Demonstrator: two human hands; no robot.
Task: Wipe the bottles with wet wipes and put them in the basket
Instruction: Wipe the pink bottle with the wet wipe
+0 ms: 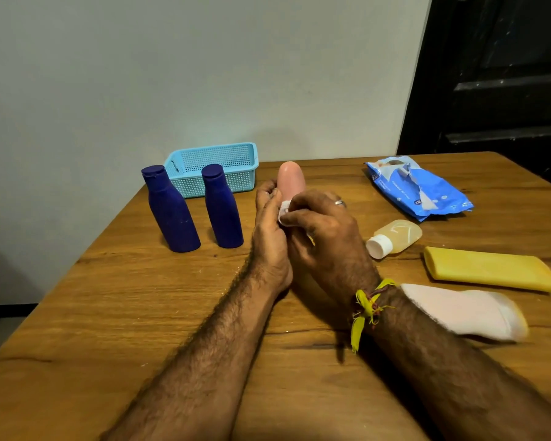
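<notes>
A wooden table (140, 313) stands against a pale wall. Near its middle, the left hand (269, 230) grips a pink bottle (291, 179) while the right hand (325, 237) pinches a wet wipe (283, 211) against it. Best to turn the bottle steadily, wiping every side, before the blue basket (217, 168) at the far edge.

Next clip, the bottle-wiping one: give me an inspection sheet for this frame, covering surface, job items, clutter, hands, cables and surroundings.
Surface: wooden table, a few pale specks.
Job's things: blue basket at the far edge, looks empty; two dark blue bottles upright before it; pink bottle in hand; small clear bottle, yellow bottle and pale pink bottle lying at right; opened wipes pack.
Clutter: nothing seen.
Hands: left hand holds the pink bottle; right hand presses a wipe on it.
Cables: nothing seen.
Surroundings: pale wall; dark door at right.
</notes>
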